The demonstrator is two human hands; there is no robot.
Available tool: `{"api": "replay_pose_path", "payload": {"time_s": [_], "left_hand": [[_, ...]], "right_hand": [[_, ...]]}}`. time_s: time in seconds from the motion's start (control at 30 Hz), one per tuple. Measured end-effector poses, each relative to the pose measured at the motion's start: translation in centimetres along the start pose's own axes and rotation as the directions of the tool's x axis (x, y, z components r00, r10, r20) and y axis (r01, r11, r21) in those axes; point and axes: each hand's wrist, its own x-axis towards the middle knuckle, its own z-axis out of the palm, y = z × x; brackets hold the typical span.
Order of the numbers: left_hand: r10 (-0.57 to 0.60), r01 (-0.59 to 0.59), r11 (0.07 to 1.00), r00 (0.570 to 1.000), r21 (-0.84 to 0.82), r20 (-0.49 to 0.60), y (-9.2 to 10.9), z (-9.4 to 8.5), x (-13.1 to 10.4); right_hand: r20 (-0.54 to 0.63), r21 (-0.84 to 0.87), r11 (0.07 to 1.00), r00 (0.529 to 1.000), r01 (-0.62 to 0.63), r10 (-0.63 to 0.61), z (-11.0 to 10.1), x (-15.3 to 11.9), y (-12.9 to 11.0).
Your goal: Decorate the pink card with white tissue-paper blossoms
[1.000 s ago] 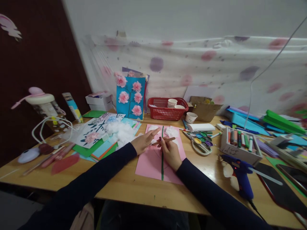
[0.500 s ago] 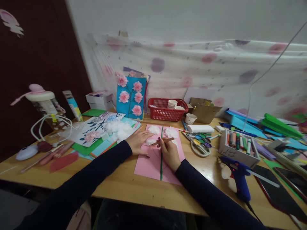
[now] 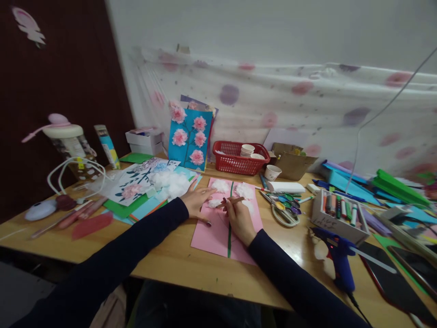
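Note:
A pink sheet of paper [image 3: 208,239] lies before me, with a green strip [image 3: 230,243] running down its middle. White cotton tufts [image 3: 219,185] sit on its upper half, on both sides of the strip. My right hand [image 3: 241,221] rests on the sheet, fingers closed around a slim brown marker [image 3: 238,201] held at a low slant; its tip points left, near a lower tuft. Fingers spread, my left hand [image 3: 196,202] lies flat over the sheet's left edge. A thin curved line shows on the paper between my hands.
Left of the sheet are cotton [image 3: 170,184] and coloured papers. Behind stand a blue flower card [image 3: 189,136] and a red basket [image 3: 239,164]. To the right lie scissors [image 3: 285,217], a box of markers [image 3: 336,223] and a blue glue gun [image 3: 341,259] with its cord.
The view has shifted slightly, so the surroundings appear a little to the right. My right hand with the brown marker has barely moved; the left hand keeps its place on the paper.

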Motion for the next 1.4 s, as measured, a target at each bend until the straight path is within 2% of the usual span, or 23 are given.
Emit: {"api": "replay_pose_path", "payload": {"time_s": [0.13, 0.23, 0.3, 0.37, 0.43, 0.5, 0.6, 0.7, 0.77, 0.9, 1.0, 1.1, 1.2, 1.4], "left_hand": [[-0.009, 0.009, 1.000, 1.000, 0.009, 0.021, 0.2, 0.3, 0.1], [-0.055, 0.055, 0.998, 0.998, -0.001, 0.003, 0.0, -0.6, 0.1], [-0.153, 0.153, 0.988, 0.983, -0.008, -0.100, -0.7, -2.0, 0.0], [-0.219, 0.230, 0.973, 0.935, 0.007, -0.279, -2.0, -3.7, -0.4], [-0.216, 0.241, 0.970, 0.917, 0.035, -0.334, -3.3, -5.1, -1.0], [-0.231, 0.249, 0.968, 0.935, 0.036, -0.269, -4.3, -5.7, -1.4], [-0.314, 0.322, 0.946, 0.938, 0.040, -0.148, -4.5, -4.9, -1.5], [-0.397, 0.408, 0.911, 0.907, 0.057, -0.142, -4.0, -3.8, -1.2], [-0.417, 0.429, 0.902, 0.895, 0.050, -0.157, -3.9, -3.7, -1.0], [-0.368, 0.376, 0.927, 0.913, 0.014, -0.177, -4.8, -5.2, -1.7], [-0.320, 0.326, 0.945, 0.935, 0.019, -0.150, -5.5, -5.9, -2.4], [-0.308, 0.310, 0.950, 0.950, 0.038, -0.057, -5.8, -5.5, -2.8], [-0.332, 0.331, 0.943, 0.943, 0.048, 0.011, -5.7, -4.7, -2.8], [-0.339, 0.338, 0.941, 0.941, 0.033, 0.019, -5.5, -4.2, -2.8]], "right_hand": [[-0.097, 0.145, 0.988, 0.993, -0.058, 0.073, 0.0, -0.2, 0.3], [-0.151, 0.258, 0.962, 0.980, -0.087, 0.130, -0.1, -0.2, 0.4], [-0.181, 0.318, 0.944, 0.972, -0.089, 0.152, -0.2, -0.2, 0.5], [-0.202, 0.377, 0.921, 0.962, -0.094, 0.181, -0.3, -0.1, 0.5], [-0.209, 0.433, 0.895, 0.954, -0.107, 0.216, -0.3, 0.0, 0.6], [-0.213, 0.475, 0.872, 0.946, -0.118, 0.244, -0.3, 0.2, 0.7], [-0.217, 0.515, 0.847, 0.936, -0.131, 0.276, -0.4, 0.3, 0.8], [-0.216, 0.541, 0.829, 0.929, -0.144, 0.302, -0.4, 0.3, 0.7], [-0.210, 0.551, 0.822, 0.930, -0.144, 0.303, -0.5, 0.3, 0.5], [-0.186, 0.565, 0.815, 0.942, -0.130, 0.279, -0.5, 0.3, 0.3], [-0.178, 0.559, 0.818, 0.945, -0.133, 0.275, -0.4, 0.2, 0.4], [-0.179, 0.550, 0.824, 0.945, -0.134, 0.273, -0.4, 0.2, 0.5], [-0.167, 0.558, 0.819, 0.948, -0.134, 0.269, -0.4, 0.2, 0.5], [-0.146, 0.546, 0.826, 0.955, -0.140, 0.259, -0.4, 0.1, 0.4]]}}
